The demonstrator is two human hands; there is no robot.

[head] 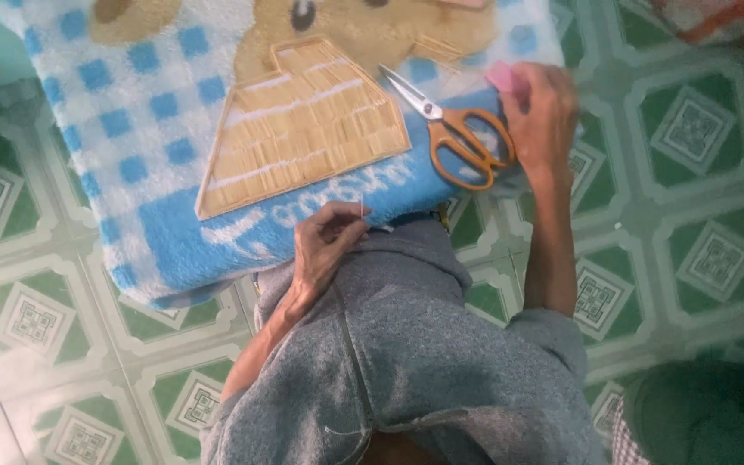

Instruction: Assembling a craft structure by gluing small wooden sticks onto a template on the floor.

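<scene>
the needle (362,205) sits pinched in the fingertips of the left hand (325,250), just left of centre frame, right at the near edge of the blue checked blanket (131,112) and above a fold of grey fabric (398,344) that fills the lower middle. it looks thin, stiff and super light, easy to drop, so i'd guess a tight pinch low on the shaft is the way to keep it; any thread on it is too fine for me to make out. the grey fabric looks soft and floppy and would bunch wherever you grab it. the right hand (544,116), in the upper right, is closed around a small pink thing (505,77), blurry, can't tell what it is, and it's touching the orange-handled scissors (454,129) lying on the blanket. left of those, a flat woven straw piece (303,129) looks stiff but light, probably brittle at its edges. the blanket ends just above the needle hand, and there's green patterned tile floor (45,301) open on the left and right.
</scene>
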